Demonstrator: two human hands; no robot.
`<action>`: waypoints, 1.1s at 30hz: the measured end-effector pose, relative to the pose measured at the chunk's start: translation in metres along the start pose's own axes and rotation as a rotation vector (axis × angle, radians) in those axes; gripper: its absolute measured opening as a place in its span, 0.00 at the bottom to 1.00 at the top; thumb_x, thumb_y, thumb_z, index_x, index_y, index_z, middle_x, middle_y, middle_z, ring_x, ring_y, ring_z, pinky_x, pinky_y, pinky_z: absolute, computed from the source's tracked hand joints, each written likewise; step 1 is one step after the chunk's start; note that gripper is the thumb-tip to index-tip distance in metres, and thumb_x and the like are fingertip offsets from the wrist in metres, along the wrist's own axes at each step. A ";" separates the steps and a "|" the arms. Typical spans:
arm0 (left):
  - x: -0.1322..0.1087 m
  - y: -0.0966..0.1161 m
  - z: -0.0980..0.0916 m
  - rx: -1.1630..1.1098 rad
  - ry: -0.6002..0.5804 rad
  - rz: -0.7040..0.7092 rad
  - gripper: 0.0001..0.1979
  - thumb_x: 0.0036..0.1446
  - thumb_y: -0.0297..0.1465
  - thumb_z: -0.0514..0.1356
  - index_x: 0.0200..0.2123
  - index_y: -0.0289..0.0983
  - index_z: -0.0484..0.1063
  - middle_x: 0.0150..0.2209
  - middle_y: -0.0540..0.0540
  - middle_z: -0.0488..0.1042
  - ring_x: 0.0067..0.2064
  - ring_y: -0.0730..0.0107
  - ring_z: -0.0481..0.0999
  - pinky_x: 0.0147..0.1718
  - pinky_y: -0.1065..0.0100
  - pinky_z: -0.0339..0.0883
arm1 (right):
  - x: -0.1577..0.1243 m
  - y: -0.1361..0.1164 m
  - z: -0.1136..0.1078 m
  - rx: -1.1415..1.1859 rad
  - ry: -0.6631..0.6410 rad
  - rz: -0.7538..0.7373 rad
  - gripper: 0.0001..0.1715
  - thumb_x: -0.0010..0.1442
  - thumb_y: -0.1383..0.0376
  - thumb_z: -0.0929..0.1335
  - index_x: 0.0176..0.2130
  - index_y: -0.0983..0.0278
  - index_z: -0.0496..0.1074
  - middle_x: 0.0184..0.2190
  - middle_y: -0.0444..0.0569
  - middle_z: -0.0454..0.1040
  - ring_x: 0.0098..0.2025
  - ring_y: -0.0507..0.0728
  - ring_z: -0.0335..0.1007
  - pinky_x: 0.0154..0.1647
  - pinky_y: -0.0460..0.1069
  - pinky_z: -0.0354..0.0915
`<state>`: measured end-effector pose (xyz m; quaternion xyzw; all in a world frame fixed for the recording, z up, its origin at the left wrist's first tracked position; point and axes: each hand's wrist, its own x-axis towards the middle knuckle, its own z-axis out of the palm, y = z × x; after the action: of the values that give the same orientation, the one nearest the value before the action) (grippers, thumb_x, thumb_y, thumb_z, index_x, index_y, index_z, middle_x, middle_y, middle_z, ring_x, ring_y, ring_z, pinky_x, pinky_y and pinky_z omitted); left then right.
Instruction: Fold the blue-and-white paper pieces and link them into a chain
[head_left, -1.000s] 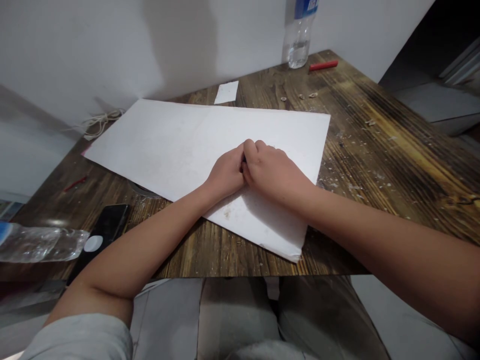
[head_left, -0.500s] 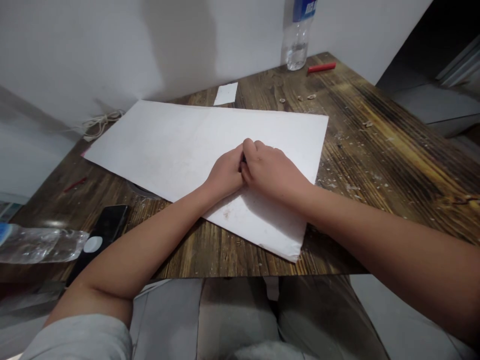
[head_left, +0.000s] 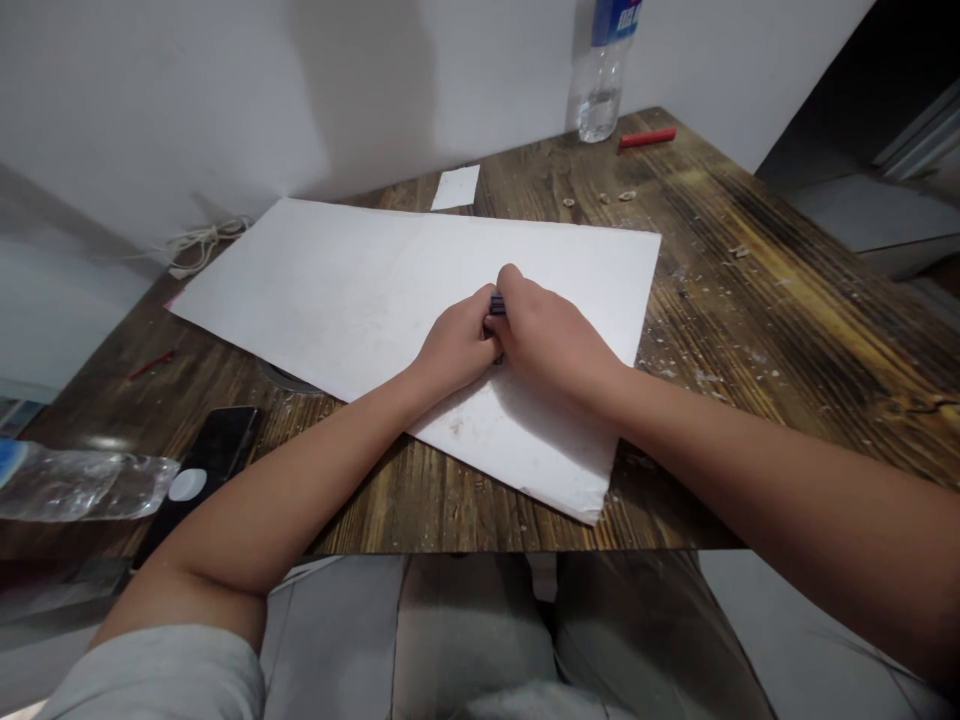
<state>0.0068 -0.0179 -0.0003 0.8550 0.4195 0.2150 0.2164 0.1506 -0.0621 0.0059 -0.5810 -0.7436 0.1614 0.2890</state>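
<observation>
**Both hands closed on small dark object over white sheet**

The left hand (head_left: 454, 350) and right hand (head_left: 551, 340) meet near the middle of the large white sheet (head_left: 375, 300), both closed, with the fingers curled inward. Between them, a small dark object (head_left: 497, 305) shows only in part; the fingers hide most of it, and its kind cannot be determined. Both hands rest on or just above the sheet; contact cannot be confirmed.

The sheet lies at an angle on the wooden table (head_left: 750, 300), which is scattered with pale shavings on the right. A small white paper scrap (head_left: 455, 187) lies just beyond the sheet's far edge. At the far right stand a clear plastic bottle (head_left: 598, 90) and, beside it, a red stick (head_left: 646, 137). The bottle's blue label is cut off by the top of the frame, and no writing can be read.

At near left, a crushed plastic bottle (head_left: 82, 483) lies just beside a black phone (head_left: 214, 450) bearing a white round sticker. No brand is legible on either.
</observation>
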 end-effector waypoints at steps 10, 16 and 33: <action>-0.001 0.001 0.000 -0.025 -0.019 0.037 0.09 0.52 0.25 0.55 0.39 0.39 0.66 0.37 0.46 0.76 0.37 0.64 0.72 0.37 0.62 0.64 | 0.003 0.006 -0.001 0.036 0.075 0.033 0.04 0.63 0.63 0.59 0.38 0.59 0.62 0.31 0.51 0.71 0.32 0.58 0.62 0.31 0.51 0.50; 0.000 -0.001 0.000 0.026 -0.009 0.016 0.06 0.53 0.26 0.54 0.36 0.40 0.64 0.35 0.47 0.74 0.36 0.65 0.71 0.36 0.62 0.63 | 0.005 0.010 0.000 0.070 0.107 0.037 0.03 0.59 0.65 0.61 0.33 0.59 0.63 0.31 0.50 0.70 0.33 0.57 0.62 0.32 0.51 0.52; 0.001 -0.003 0.002 0.012 0.005 0.002 0.06 0.54 0.26 0.55 0.37 0.39 0.64 0.35 0.47 0.74 0.37 0.64 0.72 0.36 0.62 0.64 | 0.006 0.011 0.000 0.095 0.126 0.058 0.07 0.60 0.66 0.61 0.32 0.61 0.67 0.32 0.51 0.73 0.34 0.58 0.65 0.33 0.52 0.54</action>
<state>0.0061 -0.0158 -0.0036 0.8560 0.4206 0.2149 0.2101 0.1581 -0.0531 0.0015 -0.5969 -0.6983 0.1678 0.3576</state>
